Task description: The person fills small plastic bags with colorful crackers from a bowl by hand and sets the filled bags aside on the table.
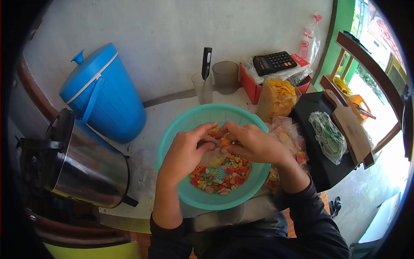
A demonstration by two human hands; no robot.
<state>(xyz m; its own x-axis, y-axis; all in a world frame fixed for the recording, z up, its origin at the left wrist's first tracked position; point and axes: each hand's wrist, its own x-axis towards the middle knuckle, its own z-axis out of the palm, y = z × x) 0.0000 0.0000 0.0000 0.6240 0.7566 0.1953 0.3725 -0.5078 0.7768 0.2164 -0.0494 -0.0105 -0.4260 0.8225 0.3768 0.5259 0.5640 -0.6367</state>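
Note:
A turquoise plastic basin (172,190) holds many small colourful snack pieces (233,175) in red, orange, yellow, green and white. Over it, my left hand (189,144) pinches the upper edge of a small clear plastic bag (212,159), which hangs down with a few yellowish pieces showing in it. My right hand (252,142) is at the bag's mouth, its thumb and fingers curled around orange snack pieces (226,141). The two hands' fingertips almost meet. Filled small bags (286,134) lie to the right of the basin, partly behind my right forearm.
A blue drink cooler (110,95) and a steel rice cooker (92,159) stand at left. Behind the basin are plastic cups (225,75), a clear container of yellow chips (280,97) and a calculator (274,63) on a red box. Bagged green bands (327,137) and a wooden board (351,129) lie right.

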